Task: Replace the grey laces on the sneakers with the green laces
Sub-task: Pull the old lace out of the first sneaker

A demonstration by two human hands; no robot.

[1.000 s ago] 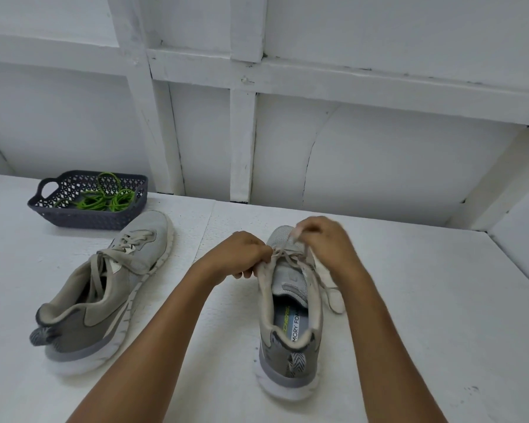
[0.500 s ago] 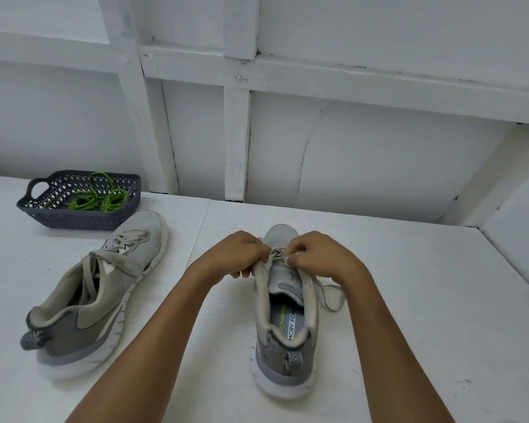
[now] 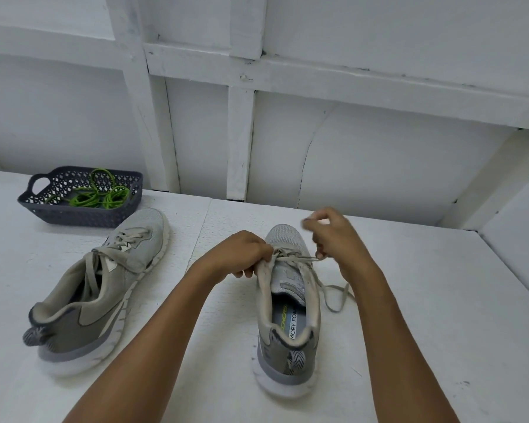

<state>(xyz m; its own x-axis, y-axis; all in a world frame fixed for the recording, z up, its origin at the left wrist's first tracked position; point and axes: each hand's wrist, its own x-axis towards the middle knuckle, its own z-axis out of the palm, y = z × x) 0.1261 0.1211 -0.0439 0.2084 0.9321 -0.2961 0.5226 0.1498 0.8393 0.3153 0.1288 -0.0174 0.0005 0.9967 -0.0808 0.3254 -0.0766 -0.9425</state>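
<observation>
Two grey sneakers stand on the white table. The right sneaker (image 3: 287,315) points away from me, heel toward me. My left hand (image 3: 242,253) grips its left eyelet flap near the top. My right hand (image 3: 333,236) pinches the grey lace (image 3: 300,258) and holds it out to the right of the shoe; a loose loop of that lace (image 3: 338,296) lies on the table beside the shoe. The left sneaker (image 3: 98,285) lies angled to the left, still laced in grey. Green laces (image 3: 100,195) are coiled in a dark basket (image 3: 83,213) at the back left.
A white panelled wall with wooden battens rises just behind the table. The white table (image 3: 440,300) continues to the right of the shoe, where a side wall closes it off at the far right.
My right hand has moved from the top of the shoe's tongue out to the right and up, drawing grey lace through the eyelets. My left hand stays on the flap.
</observation>
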